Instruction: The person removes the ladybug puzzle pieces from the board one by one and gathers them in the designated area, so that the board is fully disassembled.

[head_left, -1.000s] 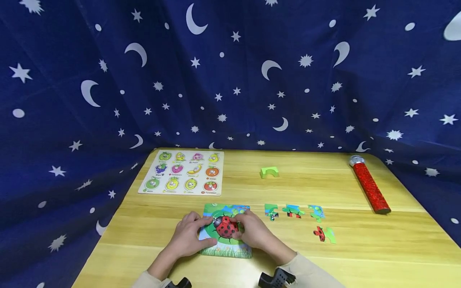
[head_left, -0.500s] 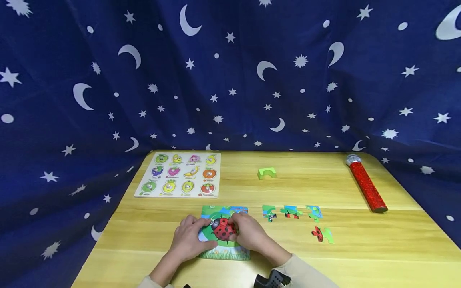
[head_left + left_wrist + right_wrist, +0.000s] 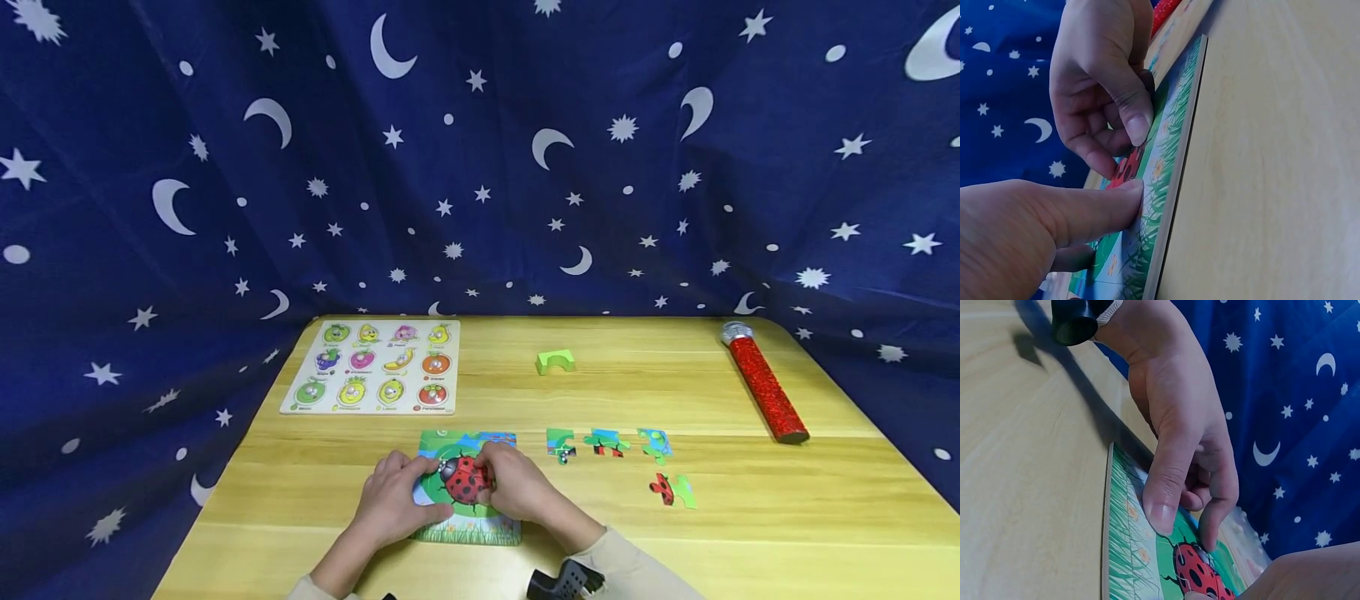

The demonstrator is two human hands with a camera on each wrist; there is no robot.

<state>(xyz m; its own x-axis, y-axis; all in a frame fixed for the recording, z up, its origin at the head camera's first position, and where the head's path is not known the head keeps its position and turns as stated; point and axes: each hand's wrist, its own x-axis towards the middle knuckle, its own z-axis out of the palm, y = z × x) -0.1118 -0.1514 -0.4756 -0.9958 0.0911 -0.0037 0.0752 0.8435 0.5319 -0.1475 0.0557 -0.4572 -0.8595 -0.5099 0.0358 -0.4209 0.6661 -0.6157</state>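
While your left hand, thumb wide, and right hand, fingers bent, pinching or not I cannot tell, touch the puzzle between them, the work looks partway, how much is fitted unclear, with loose pieces lying to their right.

And there's the ladybird puzzle, flat at the head view's six o'clock, spotted red bug facing ten

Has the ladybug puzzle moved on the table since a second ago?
No, the ladybug puzzle shows no clear shift in any direction against the fruit puzzle board.
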